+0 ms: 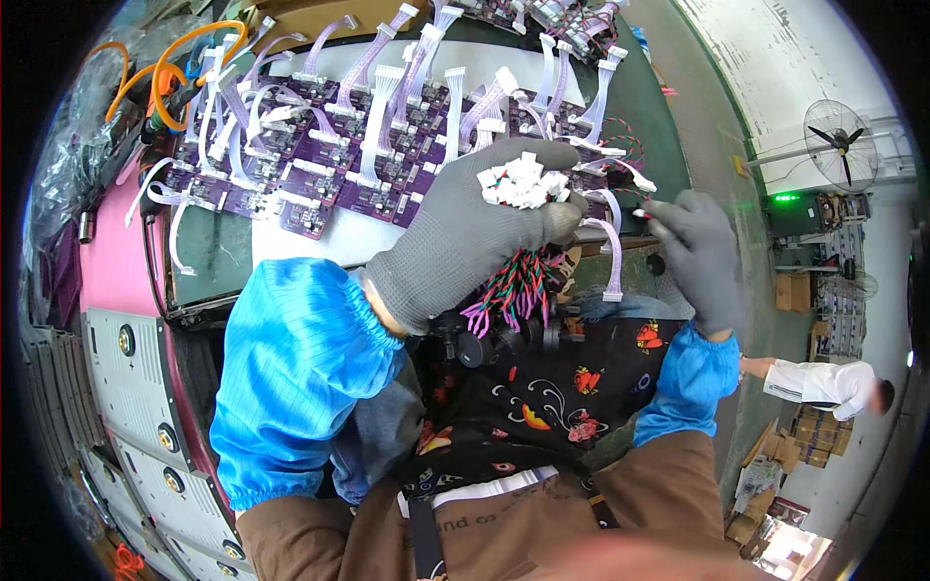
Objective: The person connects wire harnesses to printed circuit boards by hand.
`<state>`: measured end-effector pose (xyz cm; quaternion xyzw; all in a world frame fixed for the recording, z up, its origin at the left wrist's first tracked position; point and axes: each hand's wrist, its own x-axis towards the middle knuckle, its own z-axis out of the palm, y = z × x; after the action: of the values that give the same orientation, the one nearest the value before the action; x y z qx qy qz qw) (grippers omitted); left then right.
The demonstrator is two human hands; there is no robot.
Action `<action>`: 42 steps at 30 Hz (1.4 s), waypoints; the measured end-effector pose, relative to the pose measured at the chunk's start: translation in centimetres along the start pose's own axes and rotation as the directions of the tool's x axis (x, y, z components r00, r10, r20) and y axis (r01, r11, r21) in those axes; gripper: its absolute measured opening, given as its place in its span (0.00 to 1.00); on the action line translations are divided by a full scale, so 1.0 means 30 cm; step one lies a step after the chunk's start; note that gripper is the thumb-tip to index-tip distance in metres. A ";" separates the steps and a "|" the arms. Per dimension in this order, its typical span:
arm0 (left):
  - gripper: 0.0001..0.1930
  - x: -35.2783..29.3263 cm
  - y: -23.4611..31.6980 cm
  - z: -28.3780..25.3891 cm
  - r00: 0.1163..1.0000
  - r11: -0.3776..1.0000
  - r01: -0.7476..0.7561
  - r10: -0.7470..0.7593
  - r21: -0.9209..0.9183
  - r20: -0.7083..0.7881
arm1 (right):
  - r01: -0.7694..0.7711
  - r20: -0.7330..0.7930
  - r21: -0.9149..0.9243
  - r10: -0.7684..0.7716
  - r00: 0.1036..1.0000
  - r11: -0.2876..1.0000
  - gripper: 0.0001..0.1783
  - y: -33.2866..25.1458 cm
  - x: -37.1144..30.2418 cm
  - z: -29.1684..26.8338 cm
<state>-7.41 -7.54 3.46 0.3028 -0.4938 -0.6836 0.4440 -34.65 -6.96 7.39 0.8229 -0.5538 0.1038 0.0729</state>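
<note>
Purple circuit boards (312, 179) lie side by side on the workbench, with pale flat ribbon cables (380, 111) standing up from them. My left hand (455, 228), in a grey glove, is closed round a bundle of wire cables. Its cluster of white plugs (525, 182) shows above the fingers, and the twisted red, green and black wires (523, 286) hang out below. My gloved right hand (699, 254) is at the right edge of the boards, thumb and finger pinched on a small white plug (639, 213) with a red wire. One ribbon cable (612, 257) droops over the bench's near edge.
An orange coiled hose (167, 82) and clear plastic wrapping (73, 165) are at the far left. Grey metal panels (136, 378) stand below the pink surface (116, 261). On the right are a wall fan (839, 143), cardboard boxes (817, 436) and another person (833, 387) in white.
</note>
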 end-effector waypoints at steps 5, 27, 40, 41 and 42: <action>0.26 -0.002 -0.015 -0.013 1.000 0.999 -0.023 0.023 -0.035 0.010 | 0.171 0.228 0.011 -0.169 0.959 0.985 0.07 0.003 0.062 0.030; 0.16 -0.003 -0.070 -0.023 0.935 0.920 -0.344 0.354 0.189 -0.018 | 0.257 0.387 -0.135 -0.188 0.903 0.957 0.09 -0.065 0.120 0.032; 0.26 0.005 -0.019 -0.019 0.999 0.987 -0.040 0.044 -0.154 0.023 | 0.017 0.467 0.002 -0.016 0.884 1.000 0.15 0.033 0.127 0.103; 0.26 0.000 -0.019 -0.027 1.000 0.971 0.014 -0.013 -0.240 0.006 | 0.013 0.439 0.015 -0.018 0.898 1.000 0.15 0.014 0.117 0.078; 0.26 0.003 -0.028 -0.026 1.000 0.966 0.014 -0.020 -0.257 -0.018 | 0.083 0.311 -0.032 -0.069 0.948 0.996 0.14 -0.007 0.099 0.054</action>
<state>-7.03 -7.85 2.42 0.2538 -0.3940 -0.7426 0.4785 -33.24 -9.92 6.56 0.8480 -0.5284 -0.0418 0.0075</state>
